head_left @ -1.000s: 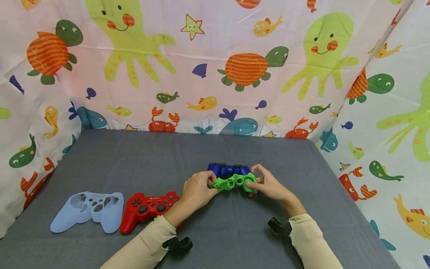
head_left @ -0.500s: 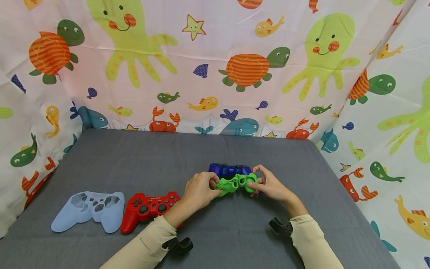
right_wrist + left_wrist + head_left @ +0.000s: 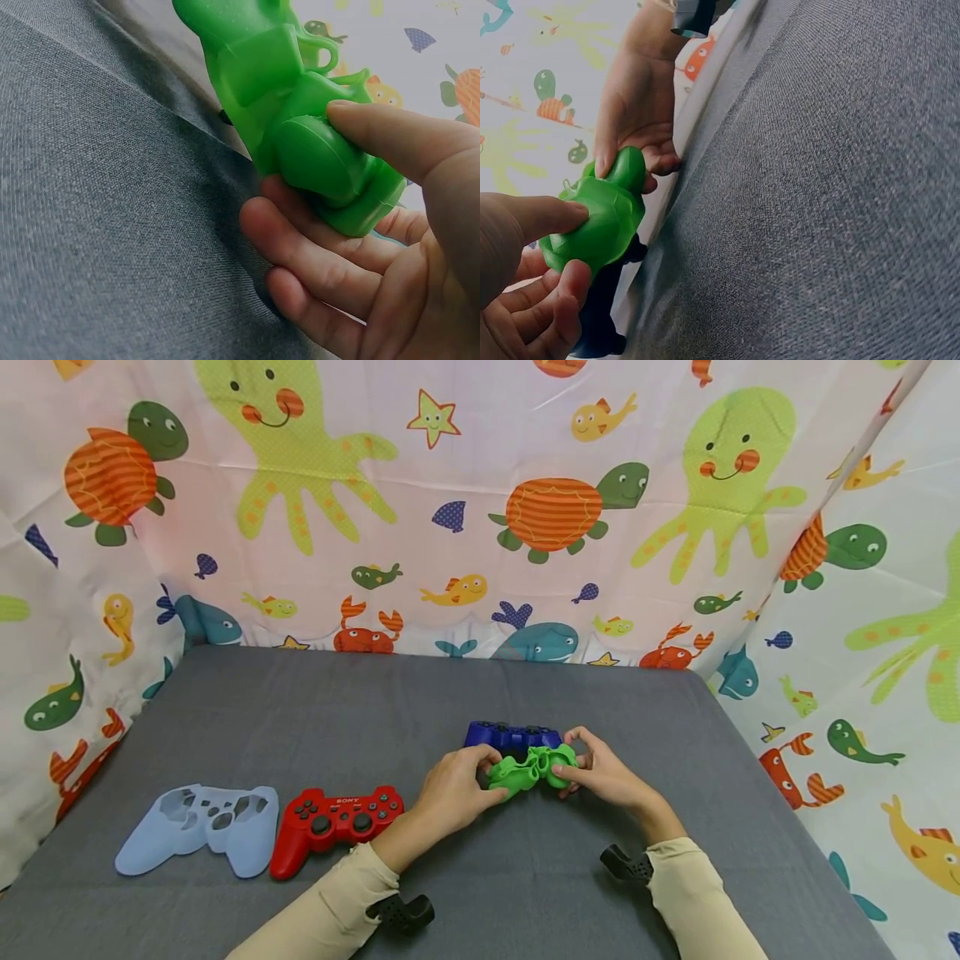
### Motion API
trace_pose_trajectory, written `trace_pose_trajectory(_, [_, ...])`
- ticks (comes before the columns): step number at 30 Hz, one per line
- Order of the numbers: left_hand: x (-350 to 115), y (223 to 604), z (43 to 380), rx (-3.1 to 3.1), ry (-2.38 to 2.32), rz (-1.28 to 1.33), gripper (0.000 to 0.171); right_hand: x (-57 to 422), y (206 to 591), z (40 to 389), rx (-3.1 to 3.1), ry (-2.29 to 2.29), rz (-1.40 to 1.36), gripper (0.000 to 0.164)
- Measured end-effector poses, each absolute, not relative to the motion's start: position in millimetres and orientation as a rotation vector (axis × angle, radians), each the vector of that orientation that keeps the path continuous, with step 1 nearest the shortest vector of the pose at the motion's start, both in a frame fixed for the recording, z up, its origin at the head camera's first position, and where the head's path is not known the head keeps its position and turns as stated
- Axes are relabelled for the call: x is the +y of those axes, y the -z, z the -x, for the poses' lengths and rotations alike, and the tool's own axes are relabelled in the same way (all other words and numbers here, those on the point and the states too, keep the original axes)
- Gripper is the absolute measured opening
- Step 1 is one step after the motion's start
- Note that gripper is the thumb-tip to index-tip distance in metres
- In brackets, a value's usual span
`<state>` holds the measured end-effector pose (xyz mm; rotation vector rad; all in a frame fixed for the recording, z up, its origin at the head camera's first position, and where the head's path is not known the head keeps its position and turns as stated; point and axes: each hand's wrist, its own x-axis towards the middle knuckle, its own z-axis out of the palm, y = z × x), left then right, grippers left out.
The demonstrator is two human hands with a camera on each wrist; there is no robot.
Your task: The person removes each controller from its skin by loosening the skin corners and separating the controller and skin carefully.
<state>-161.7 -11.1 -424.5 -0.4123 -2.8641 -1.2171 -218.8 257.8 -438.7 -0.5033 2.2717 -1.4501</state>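
Observation:
A soft green game controller cover [image 3: 514,774] is stretched between both hands, bent and folded in its middle. My left hand [image 3: 454,787] pinches its left grip, thumb on one side and fingers on the other, as the left wrist view shows on the cover [image 3: 600,225]. Its right end is held by my right hand [image 3: 609,770]; in the right wrist view the thumb presses the cover [image 3: 315,154] and the fingers support it from below. Just behind it, a blue game controller [image 3: 512,737] lies on the table, partly hidden by the cover and the left hand.
To the left, a red game controller [image 3: 337,827] lies near the left forearm. Beside it is a light blue controller cover [image 3: 202,827]. The grey cloth-covered table [image 3: 337,710] ends at a patterned curtain [image 3: 465,527] behind and at both sides.
The left hand has moved slightly right and its fingers have shifted round the green cover's left grip. The cover has folded closer together. The right hand stays nearly where it was.

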Motion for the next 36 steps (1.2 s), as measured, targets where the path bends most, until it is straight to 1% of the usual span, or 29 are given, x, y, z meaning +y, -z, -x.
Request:
trace_pose_trajectory(7, [-11, 423, 161, -2.876, 1.257, 0.445, 0.037, 258, 440, 219, 2.311, 1.426, 0.518, 0.044])
trace_pose_trajectory(22, [-17, 414, 161, -2.803, 1.408, 0.472, 0.043, 266, 441, 221, 2.235, 1.476, 0.573, 0.044])
trace_pose_trajectory(29, [-19, 411, 162, -2.770, 1.453, 0.459, 0.040, 268, 441, 222, 2.219, 1.475, 0.565, 0.040])
trace_pose_trajectory(36, [-25, 409, 167, -2.704, 1.469, 0.449, 0.034, 268, 440, 221, 2.210, 1.465, 0.577, 0.041])
